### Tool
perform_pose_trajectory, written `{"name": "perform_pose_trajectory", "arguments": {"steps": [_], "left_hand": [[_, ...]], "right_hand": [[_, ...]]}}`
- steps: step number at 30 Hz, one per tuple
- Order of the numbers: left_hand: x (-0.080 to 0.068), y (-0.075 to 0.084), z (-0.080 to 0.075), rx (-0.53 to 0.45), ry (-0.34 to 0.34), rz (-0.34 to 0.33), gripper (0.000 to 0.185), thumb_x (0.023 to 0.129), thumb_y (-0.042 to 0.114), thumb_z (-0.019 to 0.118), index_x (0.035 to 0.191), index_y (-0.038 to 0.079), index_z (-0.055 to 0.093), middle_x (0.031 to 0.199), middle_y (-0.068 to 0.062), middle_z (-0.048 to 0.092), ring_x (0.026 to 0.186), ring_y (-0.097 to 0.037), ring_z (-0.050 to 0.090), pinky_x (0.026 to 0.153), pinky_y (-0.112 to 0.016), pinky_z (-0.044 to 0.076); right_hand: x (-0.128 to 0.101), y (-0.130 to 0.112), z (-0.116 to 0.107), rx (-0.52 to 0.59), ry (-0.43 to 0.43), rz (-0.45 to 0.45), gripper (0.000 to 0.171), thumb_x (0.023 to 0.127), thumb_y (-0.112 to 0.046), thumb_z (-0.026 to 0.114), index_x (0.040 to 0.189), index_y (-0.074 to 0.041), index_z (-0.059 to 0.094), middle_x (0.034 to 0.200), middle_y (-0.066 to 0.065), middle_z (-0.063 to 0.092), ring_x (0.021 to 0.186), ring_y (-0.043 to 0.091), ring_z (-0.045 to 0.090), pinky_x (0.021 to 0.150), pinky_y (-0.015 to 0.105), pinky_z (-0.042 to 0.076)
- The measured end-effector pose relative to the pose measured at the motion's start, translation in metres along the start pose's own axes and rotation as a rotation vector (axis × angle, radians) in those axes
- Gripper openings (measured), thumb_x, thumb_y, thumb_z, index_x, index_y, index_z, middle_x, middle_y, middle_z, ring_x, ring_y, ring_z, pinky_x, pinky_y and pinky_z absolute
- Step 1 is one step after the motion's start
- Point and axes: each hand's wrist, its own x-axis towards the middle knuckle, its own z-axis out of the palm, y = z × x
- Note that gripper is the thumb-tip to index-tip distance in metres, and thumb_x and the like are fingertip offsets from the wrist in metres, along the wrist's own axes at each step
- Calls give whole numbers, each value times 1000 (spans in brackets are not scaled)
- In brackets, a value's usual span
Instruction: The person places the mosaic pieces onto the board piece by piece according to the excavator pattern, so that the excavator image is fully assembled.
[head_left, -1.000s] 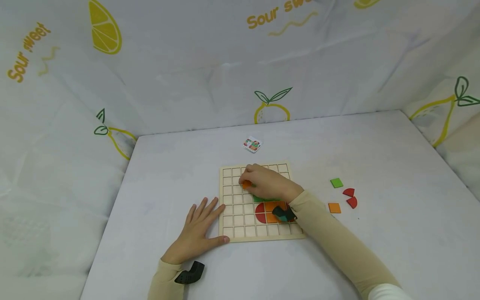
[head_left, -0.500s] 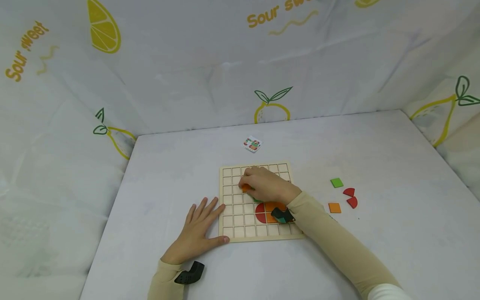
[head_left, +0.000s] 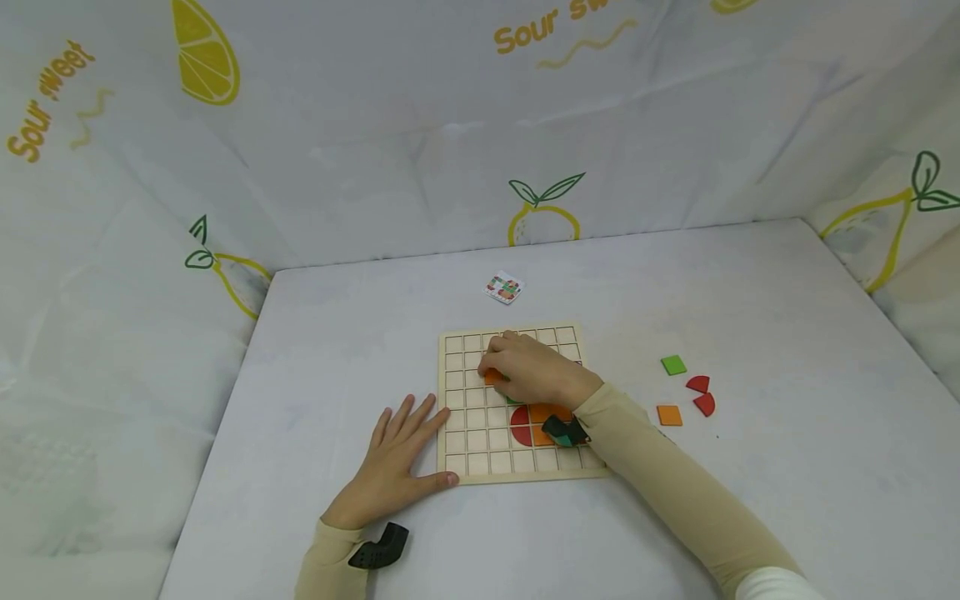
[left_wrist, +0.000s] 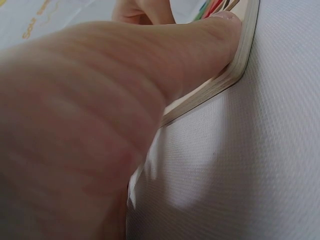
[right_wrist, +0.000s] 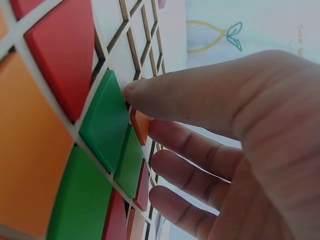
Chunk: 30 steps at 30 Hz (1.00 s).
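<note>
A pale wooden grid board (head_left: 456,443) lies on the white table. My left hand (head_left: 393,458) rests flat at its left side, fingers spread, with the thumb (left_wrist: 210,47) over the near left corner. Over the upper middle of the grid, my right hand (head_left: 536,369) pinches an orange tile (head_left: 492,377) at one of the squares. In the right wrist view that orange tile (right_wrist: 141,126) sits below the thumb (right_wrist: 175,97), beside a dark green tile (right_wrist: 106,122). Red quarter-round pieces (head_left: 520,425) and orange squares fill cells nearer the front, partly covered by the right forearm.
Right of the board lie a loose green tile (head_left: 673,365), two red quarter-round pieces (head_left: 698,384) and an orange square (head_left: 670,415). A small printed pattern card (head_left: 504,287) lies beyond the board's far edge. A lemon-print cloth (head_left: 375,167) hangs behind the table.
My right hand has shifted slightly, and the orange tile at its fingertips has come a little nearer to me and lower. The left hand and the loose pieces stay where they were.
</note>
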Motion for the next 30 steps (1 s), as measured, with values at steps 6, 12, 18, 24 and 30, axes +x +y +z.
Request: {"name": "perform_pose_trajectory", "arguments": {"steps": [6, 12, 18, 24, 30], "left_hand": [[0, 0, 0, -4, 13, 9, 94, 85, 62, 71, 161, 25, 30, 172, 2, 12, 161, -28, -3, 127, -55, -8], [0, 2, -1, -10, 15, 7, 94, 85, 61, 72, 161, 24, 31, 172, 1, 14, 161, -29, -2, 127, -55, -8], [0, 3, -2, -8, -6, -8, 94, 85, 62, 71, 161, 25, 29, 172, 3, 11, 161, -27, -5, 127, -54, -10], [0, 2, 0, -8, -1, -6, 94, 85, 62, 70, 161, 24, 29, 172, 3, 11, 161, -27, -4, 127, -54, -10], [-1, 2, -1, -4, -11, -14, 95, 85, 63, 70, 161, 24, 29, 172, 3, 10, 161, -27, -6, 127, -54, -10]], "right_hand": [[-2, -1, -1, -16, 3, -3, 24, 92, -14, 74, 115, -12, 74, 117, 5, 67, 110, 24, 55, 104, 41, 49], [-3, 1, -4, 6, 7, 12, 26, 92, -14, 72, 118, -13, 73, 118, 3, 66, 110, 23, 56, 104, 40, 49], [-7, 6, -16, 113, 54, 48, 26, 96, -10, 63, 120, -12, 72, 118, 3, 69, 104, 20, 57, 96, 36, 52], [-18, 11, -33, 257, 110, 69, 26, 100, -15, 60, 123, -11, 71, 120, 4, 69, 107, 20, 60, 94, 37, 55], [-39, 20, -48, 288, 134, 113, 24, 99, -18, 64, 122, -13, 71, 119, 2, 68, 106, 17, 61, 90, 37, 57]]}}
